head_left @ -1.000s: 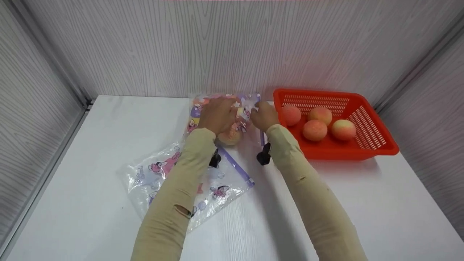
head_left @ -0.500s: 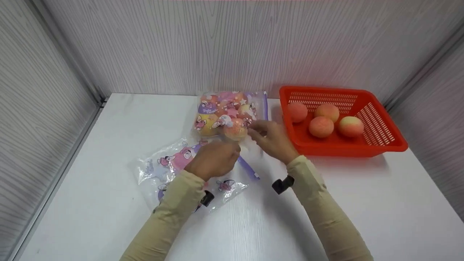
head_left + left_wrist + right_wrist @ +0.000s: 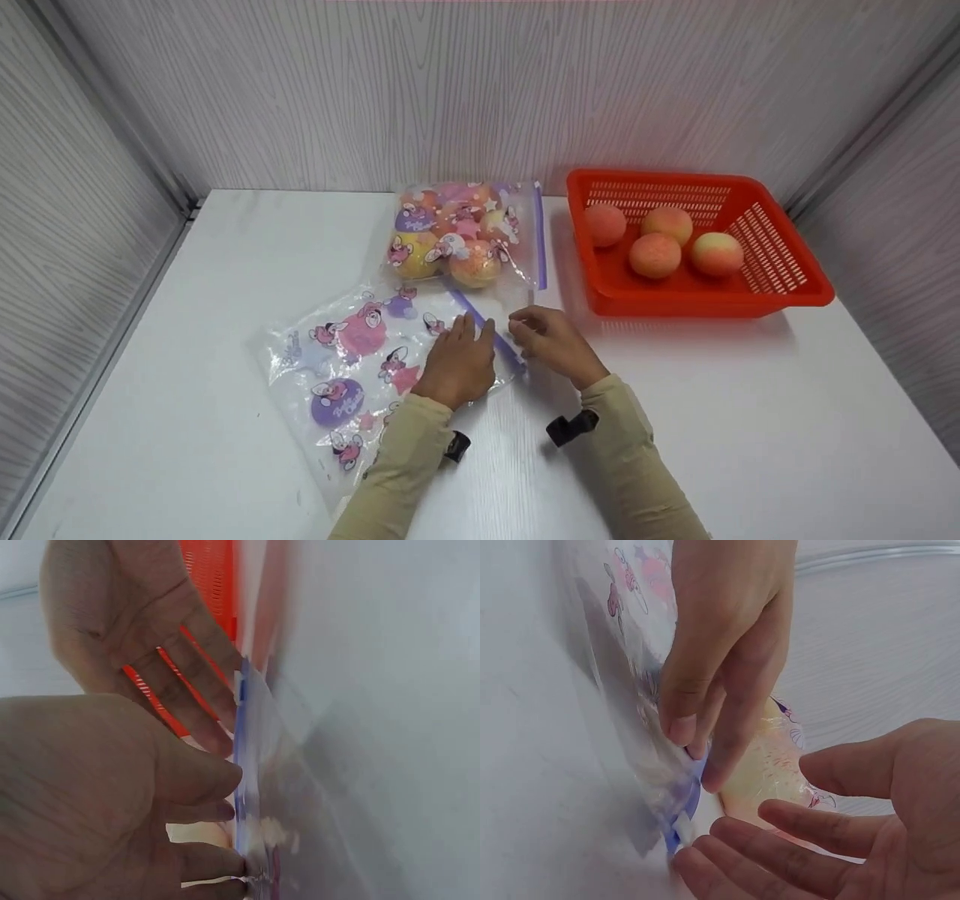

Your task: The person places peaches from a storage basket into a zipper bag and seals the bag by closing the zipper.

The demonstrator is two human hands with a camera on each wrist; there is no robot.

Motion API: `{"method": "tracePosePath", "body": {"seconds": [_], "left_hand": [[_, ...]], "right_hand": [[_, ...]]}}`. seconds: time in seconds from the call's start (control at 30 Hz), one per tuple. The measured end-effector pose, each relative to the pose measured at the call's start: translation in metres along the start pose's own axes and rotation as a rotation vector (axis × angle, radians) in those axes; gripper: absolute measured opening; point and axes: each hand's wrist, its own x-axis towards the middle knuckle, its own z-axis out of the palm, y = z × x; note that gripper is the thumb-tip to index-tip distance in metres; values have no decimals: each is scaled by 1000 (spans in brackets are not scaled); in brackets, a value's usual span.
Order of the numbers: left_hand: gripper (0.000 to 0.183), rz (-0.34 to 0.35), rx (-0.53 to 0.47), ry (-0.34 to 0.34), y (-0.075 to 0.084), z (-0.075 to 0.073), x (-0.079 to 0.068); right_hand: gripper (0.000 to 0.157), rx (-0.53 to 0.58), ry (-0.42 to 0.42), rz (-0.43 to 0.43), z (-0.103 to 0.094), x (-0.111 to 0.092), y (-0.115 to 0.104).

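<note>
A clear zip bag (image 3: 361, 337) with pink and purple cartoon prints lies flat on the table, its purple zip strip (image 3: 466, 304) toward the right. My left hand (image 3: 457, 366) rests on the bag beside the strip, fingers fairly straight, fingertips right at the opening edge in the left wrist view. Facing it from the right, my right hand (image 3: 559, 343) has loosely bent fingers with nothing between them. Its fingertips come close to the strip and the white slider (image 3: 682, 826) in the right wrist view.
Behind the flat bag lies a second printed zip bag (image 3: 465, 225) filled with several peaches, its purple strip on the right. A red plastic basket (image 3: 712, 304) at the back right holds several peaches (image 3: 655, 255). A wood-grain panel (image 3: 480, 90) closes off the back.
Both hands have left the filled bag and come toward me to the flat bag's zip edge. The filled bag, uncovered, stays at the back; the basket has not moved on the table.
</note>
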Motion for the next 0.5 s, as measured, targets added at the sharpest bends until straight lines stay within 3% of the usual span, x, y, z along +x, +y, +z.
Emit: {"method": "tracePosePath", "body": {"seconds": [0.27,0.5], "left_hand": [[55,18,61,-59,3,-12,-14],[47,16,27,-157,11,-24,-21]], "right_hand": [[36,87,-10,59,1,-1,-2],[42,167,-14,118,-2,2,-3]]}}
